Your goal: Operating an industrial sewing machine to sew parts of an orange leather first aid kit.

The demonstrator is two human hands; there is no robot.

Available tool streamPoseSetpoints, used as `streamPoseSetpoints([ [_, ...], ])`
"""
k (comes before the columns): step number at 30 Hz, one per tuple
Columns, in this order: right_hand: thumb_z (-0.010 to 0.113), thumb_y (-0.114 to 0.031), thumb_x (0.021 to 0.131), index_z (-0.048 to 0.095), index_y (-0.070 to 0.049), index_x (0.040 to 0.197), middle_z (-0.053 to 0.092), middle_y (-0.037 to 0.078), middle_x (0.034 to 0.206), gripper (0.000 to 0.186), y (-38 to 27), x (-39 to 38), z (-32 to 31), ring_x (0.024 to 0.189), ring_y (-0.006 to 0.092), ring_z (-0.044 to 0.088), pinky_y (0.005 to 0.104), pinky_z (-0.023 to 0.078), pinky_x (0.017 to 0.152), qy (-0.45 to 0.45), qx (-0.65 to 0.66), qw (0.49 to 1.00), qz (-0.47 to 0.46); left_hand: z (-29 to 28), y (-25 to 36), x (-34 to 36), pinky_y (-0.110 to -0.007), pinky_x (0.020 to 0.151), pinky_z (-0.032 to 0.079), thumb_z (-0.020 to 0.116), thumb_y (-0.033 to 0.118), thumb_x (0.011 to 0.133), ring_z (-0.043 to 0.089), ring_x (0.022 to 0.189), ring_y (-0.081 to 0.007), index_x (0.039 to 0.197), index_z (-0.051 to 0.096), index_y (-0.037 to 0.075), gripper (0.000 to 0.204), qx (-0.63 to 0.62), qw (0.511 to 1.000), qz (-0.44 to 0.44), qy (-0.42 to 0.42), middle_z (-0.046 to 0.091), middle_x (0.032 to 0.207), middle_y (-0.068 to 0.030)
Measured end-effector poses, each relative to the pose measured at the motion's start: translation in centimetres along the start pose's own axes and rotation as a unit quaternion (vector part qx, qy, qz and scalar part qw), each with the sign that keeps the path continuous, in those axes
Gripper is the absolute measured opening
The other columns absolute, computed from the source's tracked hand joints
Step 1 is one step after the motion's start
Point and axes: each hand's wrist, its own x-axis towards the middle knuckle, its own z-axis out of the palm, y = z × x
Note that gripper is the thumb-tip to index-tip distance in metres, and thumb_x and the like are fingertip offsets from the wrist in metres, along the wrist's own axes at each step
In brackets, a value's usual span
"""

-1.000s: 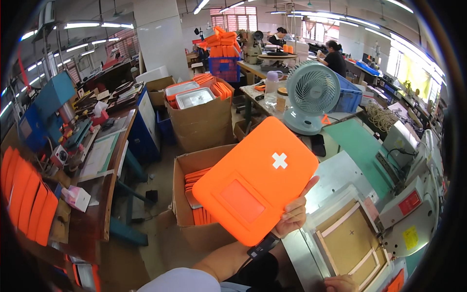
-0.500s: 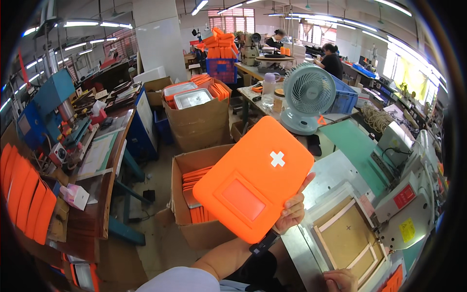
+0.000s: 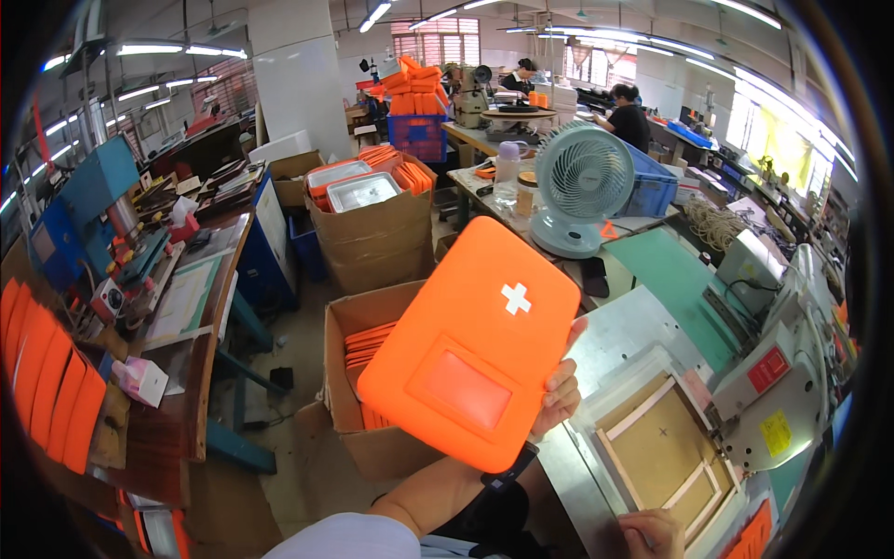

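Note:
My left hand (image 3: 561, 396) is closed on the right edge of an orange rounded case (image 3: 447, 354), held up and tilted, with a white cross and a rectangular clear window on its face. A watch-like black band is at that wrist. At the bottom right, my right hand (image 3: 649, 533) has its fingers curled at the edge of a metal jig (image 3: 577, 484), which carries a tan board (image 3: 663, 466) with pale strips; whether it grips anything is hidden. The jig sits on a machine bed (image 3: 633, 326) beside a pale grey machine (image 3: 768, 419).
A carton of orange pieces (image 3: 340, 419) stands behind the case, another (image 3: 363, 242) farther back. A fan (image 3: 582, 177) and bottle (image 3: 506, 168) occupy the back table. Stacked orange pieces (image 3: 51, 382) rest on the left bench (image 3: 196, 401). Two co-workers (image 3: 627, 121) (image 3: 517, 79) work at the back.
The orange case in my left hand has shifted slightly left and tilted a little more upright. The view has shifted slightly too. My right hand stays at the jig's edge.

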Motion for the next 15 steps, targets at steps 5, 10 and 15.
streamPoseSetpoints([
  [5,0.064,0.002,0.09,0.071,0.002,0.101,0.072,0.018,0.101,0.013,0.0,-0.1,-0.1,0.098,0.0352,0.067,0.0393,0.051,0.088,0.006,0.006,1.0,-0.006,2.1,1.2,1.9,-0.029,0.066,0.041,0.048,0.049,0.1,0.053,0.065,-0.0188,0.156,0.031,0.007,0.072,0.137,0.99,0.035,0.013,0.057,0.077,-0.0092],
  [10,0.065,0.001,0.089,0.071,0.001,0.102,0.071,0.018,0.101,0.013,-0.3,0.1,-0.1,0.097,0.036,0.066,0.0399,0.051,0.087,0.011,0.001,1.0,-0.02,3.0,2.0,2.9,-0.031,0.067,0.041,0.047,0.06,0.097,0.052,0.067,-0.0207,0.155,0.034,0.007,0.079,0.191,0.981,0.021,-0.018,0.056,0.077,-0.0097],
  [15,0.066,-0.001,0.09,0.071,0.001,0.101,0.071,0.018,0.102,0.013,-0.3,0.0,0.0,0.098,0.0364,0.066,0.0404,0.051,0.088,0.009,-0.003,1.0,-0.012,3.1,2.8,3.0,-0.028,0.076,0.035,0.041,0.065,0.098,0.049,0.074,-0.0151,0.155,0.037,0.013,0.078,0.179,0.982,-0.052,-0.027,0.055,0.077,-0.0021],
])
